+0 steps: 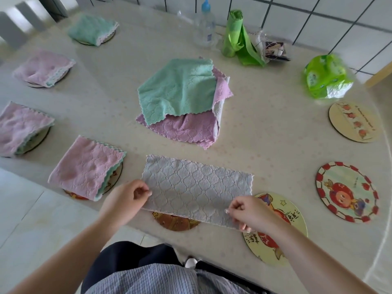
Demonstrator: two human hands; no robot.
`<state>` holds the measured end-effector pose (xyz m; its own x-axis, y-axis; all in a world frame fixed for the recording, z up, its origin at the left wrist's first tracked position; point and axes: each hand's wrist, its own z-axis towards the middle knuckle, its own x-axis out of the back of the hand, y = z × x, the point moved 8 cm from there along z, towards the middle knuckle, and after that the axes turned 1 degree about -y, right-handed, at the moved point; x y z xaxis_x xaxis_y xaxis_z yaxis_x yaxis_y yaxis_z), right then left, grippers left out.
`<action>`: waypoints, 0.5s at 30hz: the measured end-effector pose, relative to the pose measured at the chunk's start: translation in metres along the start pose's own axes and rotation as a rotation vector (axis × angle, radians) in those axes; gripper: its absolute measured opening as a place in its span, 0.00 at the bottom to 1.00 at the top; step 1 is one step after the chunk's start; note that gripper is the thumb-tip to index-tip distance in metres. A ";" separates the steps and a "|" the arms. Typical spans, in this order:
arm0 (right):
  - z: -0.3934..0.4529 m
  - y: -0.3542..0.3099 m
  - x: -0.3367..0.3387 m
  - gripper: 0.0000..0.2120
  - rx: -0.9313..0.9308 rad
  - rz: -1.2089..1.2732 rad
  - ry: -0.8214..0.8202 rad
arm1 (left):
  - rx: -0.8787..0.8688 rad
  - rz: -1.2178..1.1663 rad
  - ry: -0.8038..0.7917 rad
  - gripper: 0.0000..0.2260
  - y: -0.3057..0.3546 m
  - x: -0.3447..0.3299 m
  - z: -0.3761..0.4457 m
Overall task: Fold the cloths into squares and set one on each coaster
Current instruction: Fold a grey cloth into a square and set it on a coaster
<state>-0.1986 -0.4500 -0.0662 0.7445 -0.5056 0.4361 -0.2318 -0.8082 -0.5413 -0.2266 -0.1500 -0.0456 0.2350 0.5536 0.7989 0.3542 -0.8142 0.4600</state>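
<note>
Grey quilted cloth [197,187] folded into a long strip at the near edge of the table [265,134], pinched at its near-left corner by the left hand [125,198] and along its near edge, right of middle, by the right hand [250,213], covering the far part of a brown coaster [176,222]. Likely to end skewed rather than square if the two pinches carry unevenly. Risk too of dragging that coaster, or nudging the pink square [84,168] just left.

Single head-worn view, wide-angle, curved edges. Looks forward and steeply down over tabletop [265,132] near edge. Close: forearms enter from bottom, wearer's lap below tabletop edge. Far tabletop edge meets tiled wall [339,24] at top right. Floor [31,209] visible left of tabletop.
</note>
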 end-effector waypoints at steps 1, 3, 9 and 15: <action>0.007 -0.008 0.007 0.05 0.031 -0.033 0.048 | -0.070 0.037 0.013 0.01 0.011 -0.001 -0.006; 0.024 -0.031 0.025 0.07 0.117 -0.044 0.208 | -0.249 0.077 -0.012 0.02 0.039 -0.014 -0.020; 0.070 -0.094 0.041 0.12 0.270 -0.267 0.401 | -0.484 0.084 -0.039 0.07 0.078 -0.064 -0.039; 0.089 -0.104 0.028 0.08 0.205 -0.485 0.375 | -0.486 0.033 0.075 0.06 0.077 -0.063 -0.038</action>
<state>-0.0978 -0.3535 -0.0618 0.4568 -0.1987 0.8671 0.2275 -0.9162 -0.3298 -0.2484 -0.2542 -0.0461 0.1669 0.5263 0.8337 -0.1197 -0.8285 0.5470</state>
